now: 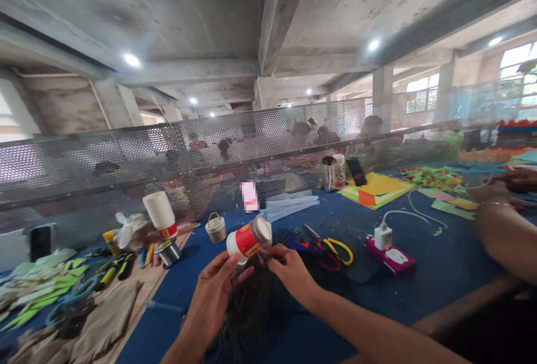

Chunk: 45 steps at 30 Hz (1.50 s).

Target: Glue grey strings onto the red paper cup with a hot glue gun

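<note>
My left hand point(215, 288) holds a red and white paper cup point(248, 239) tilted on its side above the blue table, its fingers and thumb closed around the lower side. A greyish band or lid circles the cup's right end. My right hand point(291, 274) is close beside that end, thumb and fingers pinched together; what is between them is too small to make out. Below both hands lies a dark tangle of thin strands point(247, 313). Scissors with yellow handles point(342, 251) are just right of my right hand. A small beige bucket-like cup point(215, 228) with a handle stands behind my left hand.
A stack of paper cups point(159, 213) stands on a metal spool point(168, 253) at the left, near pliers, gloves point(107, 319) and green scraps. At right are a charger point(383, 236) on a magenta box point(394, 258), coloured paper point(377, 188) and another person's arm point(503, 230). A perforated screen point(268, 140) runs behind.
</note>
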### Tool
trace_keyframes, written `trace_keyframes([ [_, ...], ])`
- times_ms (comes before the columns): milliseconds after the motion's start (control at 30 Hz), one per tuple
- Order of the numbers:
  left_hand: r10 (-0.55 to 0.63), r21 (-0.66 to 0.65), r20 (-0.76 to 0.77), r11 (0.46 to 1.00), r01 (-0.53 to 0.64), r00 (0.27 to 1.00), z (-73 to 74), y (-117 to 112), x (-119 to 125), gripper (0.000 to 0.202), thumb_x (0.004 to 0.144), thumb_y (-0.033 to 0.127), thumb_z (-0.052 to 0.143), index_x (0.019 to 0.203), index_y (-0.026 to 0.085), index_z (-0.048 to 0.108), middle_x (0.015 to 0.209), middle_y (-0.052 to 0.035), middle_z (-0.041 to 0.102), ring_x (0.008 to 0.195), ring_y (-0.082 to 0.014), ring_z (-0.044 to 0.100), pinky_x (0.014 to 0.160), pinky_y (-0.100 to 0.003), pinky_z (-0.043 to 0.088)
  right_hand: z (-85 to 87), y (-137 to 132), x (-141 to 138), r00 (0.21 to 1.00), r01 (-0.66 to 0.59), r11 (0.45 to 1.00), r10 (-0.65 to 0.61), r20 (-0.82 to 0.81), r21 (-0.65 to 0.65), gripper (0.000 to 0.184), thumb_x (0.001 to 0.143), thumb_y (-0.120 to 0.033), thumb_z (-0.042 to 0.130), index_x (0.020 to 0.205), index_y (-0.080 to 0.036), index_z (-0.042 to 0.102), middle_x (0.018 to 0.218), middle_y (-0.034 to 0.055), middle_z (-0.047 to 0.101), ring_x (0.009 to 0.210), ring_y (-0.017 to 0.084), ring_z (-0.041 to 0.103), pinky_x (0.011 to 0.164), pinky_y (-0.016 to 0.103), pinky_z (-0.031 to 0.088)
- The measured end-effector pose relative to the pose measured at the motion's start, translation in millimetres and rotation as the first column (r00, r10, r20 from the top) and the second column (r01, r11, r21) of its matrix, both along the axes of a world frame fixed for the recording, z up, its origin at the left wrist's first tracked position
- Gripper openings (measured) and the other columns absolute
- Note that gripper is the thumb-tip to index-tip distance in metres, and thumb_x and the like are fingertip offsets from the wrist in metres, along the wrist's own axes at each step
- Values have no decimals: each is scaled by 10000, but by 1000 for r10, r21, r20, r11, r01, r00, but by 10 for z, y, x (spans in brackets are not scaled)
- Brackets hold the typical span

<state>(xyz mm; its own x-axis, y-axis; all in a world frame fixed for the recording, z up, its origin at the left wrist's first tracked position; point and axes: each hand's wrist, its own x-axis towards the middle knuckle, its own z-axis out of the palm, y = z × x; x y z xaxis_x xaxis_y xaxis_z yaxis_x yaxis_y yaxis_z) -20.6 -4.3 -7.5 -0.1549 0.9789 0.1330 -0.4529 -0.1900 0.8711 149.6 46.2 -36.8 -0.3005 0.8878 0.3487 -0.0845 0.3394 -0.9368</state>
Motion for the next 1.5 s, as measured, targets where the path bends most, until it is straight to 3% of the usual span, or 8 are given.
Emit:
trace_keyframes([
  [167, -49, 20, 30, 999, 49, 998, 5, 10, 9, 194, 751, 227, 788, 929, 160, 750, 974, -83, 774, 914, -228, 711, 846, -383, 591, 3, -33, -10, 982, -160, 965, 133, -137, -210, 216, 751, -169, 496, 835, -142, 693, 595, -37, 555, 499, 105, 482, 526, 228, 374],
  [367, -42, 43, 45, 998, 40, 998, 15, 10, 20, 165, 740, 235, 792, 881, 158, 753, 955, -74, 776, 914, -236, 713, 829, -361, 579, -33, -72, 1, 975, -205, 971, 192, -112, -120, 302, 654, -168, 720, 951, -147, 667, 802, -7, 670, 751, 171, 598, 697, 260, 442],
  [600, 21, -18, -54, 1000, -22, 998, -46, 56, -33, 331, 685, 282, 829, 979, 164, 734, 845, -43, 759, 691, -144, 668, 658, -233, 512, -39, -38, 24, 972, -204, 970, 184, -142, -135, 156, 723, -200, 661, 866, -154, 705, 748, -8, 666, 737, 171, 598, 709, 267, 431],
  [767, 48, 8, -111, 999, -47, 993, -70, 63, -61, 249, 659, 311, 845, 807, 148, 729, 604, 28, 631, 539, -75, 524, 544, -173, 425, -14, -53, 13, 971, -211, 963, 188, -144, -167, 135, 693, -166, 669, 826, -145, 678, 645, -26, 615, 600, 129, 552, 615, 245, 414],
  [900, 45, 36, -161, 999, -40, 986, -44, 10, -32, 220, 704, 320, 813, 672, 142, 687, 481, 63, 523, 473, -55, 442, 490, -155, 369, -18, -57, 18, 950, -258, 950, 217, -223, -177, 136, 694, -192, 692, 822, -147, 681, 727, -2, 654, 684, 158, 602, 687, 272, 466],
  [1100, 72, -43, -126, 996, -78, 989, -14, -29, 16, 255, 695, 317, 821, 859, 157, 710, 619, 9, 703, 542, -97, 608, 555, -173, 481, 11, -90, 37, 911, -342, 926, 286, -296, -159, 262, 696, -212, 737, 946, -146, 696, 861, 17, 702, 860, 188, 626, 821, 286, 448],
  [1367, 45, -94, 58, 995, -40, 997, -30, 26, -1, 244, 656, 241, 850, 825, 155, 697, 724, -45, 773, 642, -144, 710, 656, -225, 569, -20, -25, 31, 996, -36, 983, 19, -93, -182, 203, 709, -309, 737, 813, -138, 701, 661, -18, 608, 595, 121, 514, 568, 239, 378],
  [1500, 18, -82, 93, 997, -10, 995, -28, 30, -1, 233, 677, 252, 838, 840, 161, 699, 765, -57, 784, 712, -164, 731, 724, -257, 579, -10, -10, 36, 989, -82, 976, 55, -135, -200, 116, 742, -266, 655, 752, -151, 651, 536, -61, 523, 442, 79, 423, 480, 226, 325],
])
